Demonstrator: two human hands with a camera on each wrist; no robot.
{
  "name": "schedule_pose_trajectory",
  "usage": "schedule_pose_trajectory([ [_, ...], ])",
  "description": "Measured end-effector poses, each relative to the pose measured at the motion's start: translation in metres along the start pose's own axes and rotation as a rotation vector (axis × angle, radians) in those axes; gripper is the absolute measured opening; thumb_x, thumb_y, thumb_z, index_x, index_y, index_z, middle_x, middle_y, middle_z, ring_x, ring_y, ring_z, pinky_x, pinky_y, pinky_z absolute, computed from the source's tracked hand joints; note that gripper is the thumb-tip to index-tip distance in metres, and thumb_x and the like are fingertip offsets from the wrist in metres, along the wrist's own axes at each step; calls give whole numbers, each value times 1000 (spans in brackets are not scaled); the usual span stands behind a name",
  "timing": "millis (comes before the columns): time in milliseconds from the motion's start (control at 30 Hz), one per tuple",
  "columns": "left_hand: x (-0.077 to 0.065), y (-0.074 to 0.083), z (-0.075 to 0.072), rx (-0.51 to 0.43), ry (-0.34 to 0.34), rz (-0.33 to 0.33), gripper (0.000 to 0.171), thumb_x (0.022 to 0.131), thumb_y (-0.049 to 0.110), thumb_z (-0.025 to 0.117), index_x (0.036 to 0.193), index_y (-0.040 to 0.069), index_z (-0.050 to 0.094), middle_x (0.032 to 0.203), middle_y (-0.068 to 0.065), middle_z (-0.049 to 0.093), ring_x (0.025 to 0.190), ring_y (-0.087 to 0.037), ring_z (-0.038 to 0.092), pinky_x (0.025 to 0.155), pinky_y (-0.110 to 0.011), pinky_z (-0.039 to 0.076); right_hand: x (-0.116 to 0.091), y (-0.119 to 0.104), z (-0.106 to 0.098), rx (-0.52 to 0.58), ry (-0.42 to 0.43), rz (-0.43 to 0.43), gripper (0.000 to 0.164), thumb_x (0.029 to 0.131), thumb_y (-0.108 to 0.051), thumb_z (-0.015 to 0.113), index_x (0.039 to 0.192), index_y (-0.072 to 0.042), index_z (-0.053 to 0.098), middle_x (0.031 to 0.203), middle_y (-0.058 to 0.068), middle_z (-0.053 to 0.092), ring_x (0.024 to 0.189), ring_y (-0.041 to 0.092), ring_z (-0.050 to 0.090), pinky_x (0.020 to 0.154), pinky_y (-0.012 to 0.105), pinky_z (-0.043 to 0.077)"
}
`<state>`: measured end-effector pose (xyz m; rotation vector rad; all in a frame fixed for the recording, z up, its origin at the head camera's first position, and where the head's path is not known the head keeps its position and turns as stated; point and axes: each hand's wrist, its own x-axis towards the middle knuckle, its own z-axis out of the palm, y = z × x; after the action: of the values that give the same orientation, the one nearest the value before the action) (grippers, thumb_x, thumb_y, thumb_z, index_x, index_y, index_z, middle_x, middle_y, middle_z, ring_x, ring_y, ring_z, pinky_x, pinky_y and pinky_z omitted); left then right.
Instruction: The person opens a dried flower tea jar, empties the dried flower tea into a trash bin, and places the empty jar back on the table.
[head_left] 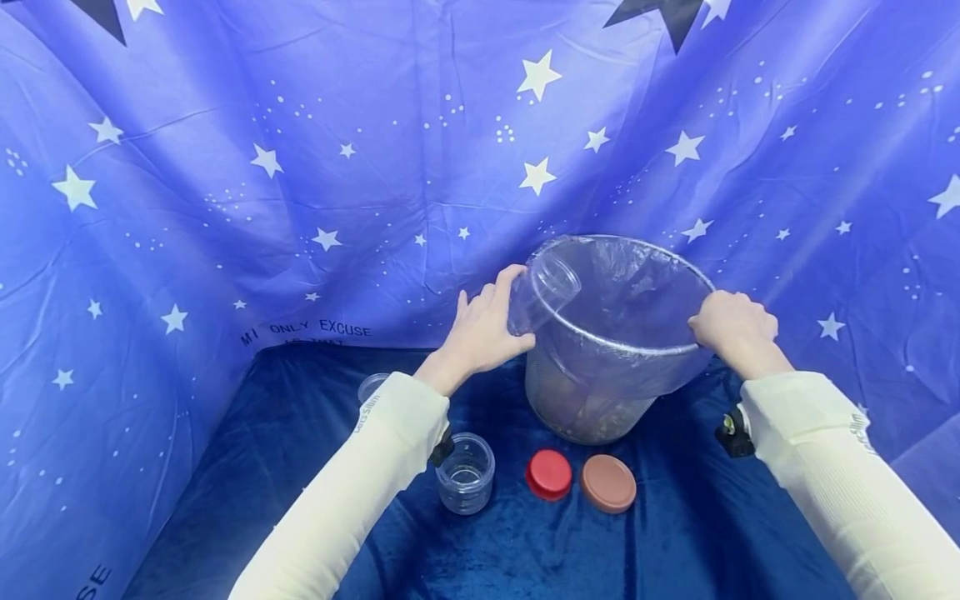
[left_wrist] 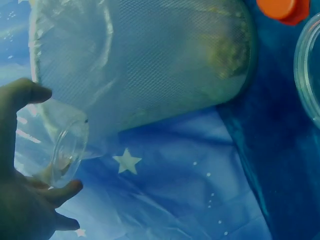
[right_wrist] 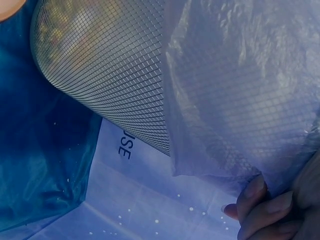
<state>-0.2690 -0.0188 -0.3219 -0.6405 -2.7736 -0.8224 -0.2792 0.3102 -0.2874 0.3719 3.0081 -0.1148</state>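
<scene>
Along the near edge of the view, two cream sleeves, the left (head_left: pixel 337 500) and the right (head_left: pixel 832 450), reach forward over a dark blue velvety cloth (head_left: pixel 510 558), which covers the work surface and lies in soft creases. A clear open jar (head_left: pixel 466 492) stands upright on it, just beside the left sleeve, with a red lid (head_left: pixel 550 474) and a terracotta-coloured lid (head_left: pixel 608 483) lying close together to its right. A little farther back, another clear container (head_left: pixel 371 387) shows only in part behind the left sleeve. Beyond the lids stands a mesh wastebasket (head_left: pixel 585 417), its lower wall showing blurred yellowish contents, its mouth lined with a translucent plastic bag (head_left: pixel 615 367) folded down over the rim. The left hand (head_left: pixel 483 333), thumb and fingers clamped on a clear jar (head_left: pixel 534 302), holds it tilted at the basket's left rim, one end over the opening. On the opposite side, the right hand (head_left: pixel 735 327) grips the bag-covered rim with curled fingers. Behind everything hangs a blue-violet curtain (head_left: pixel 405 192), wrapping the back and both sides, printed with pale stars, small dots and dark lettering (head_left: pixel 307 332) low down, with large black stars (head_left: pixel 667 17) cut off by the top edge.
</scene>
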Motion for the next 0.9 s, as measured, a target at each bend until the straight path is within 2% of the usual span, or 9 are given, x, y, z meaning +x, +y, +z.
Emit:
schedule_pose_trajectory([
  [133,-2,-2,4,-62,29,-15,87,80,34,73,147,25,19,123,-12,61,120,-26,57,117,-62,23,1,1,1,3,-5,2,57,97,-34,48,123,17,52,126,44,46,112,62,49,76,61,48],
  [233,-3,-4,5,-112,32,-20,86,81,33,75,146,24,20,126,-12,61,118,-25,60,109,-55,37,1,1,1,4,-5,2,58,97,-33,48,124,18,51,127,44,46,112,62,49,77,62,48],
  [367,-4,-7,5,-168,27,-43,87,81,34,77,146,23,19,128,-13,61,117,-27,63,96,-50,48,0,1,0,3,-4,1,58,97,-34,48,124,18,51,127,44,46,112,62,49,77,62,48],
  [633,-9,-18,9,-238,11,-110,91,81,45,77,148,22,18,124,-16,63,108,-32,65,94,-48,50,0,1,-2,8,-3,3,59,97,-34,47,124,18,51,127,44,46,112,62,49,77,62,48],
  [900,-19,-34,23,-349,19,-175,91,81,48,77,146,24,18,120,-12,66,100,-27,69,94,-46,50,-1,0,-1,12,-8,4,58,97,-33,48,124,18,51,127,44,45,112,62,48,77,61,48],
])
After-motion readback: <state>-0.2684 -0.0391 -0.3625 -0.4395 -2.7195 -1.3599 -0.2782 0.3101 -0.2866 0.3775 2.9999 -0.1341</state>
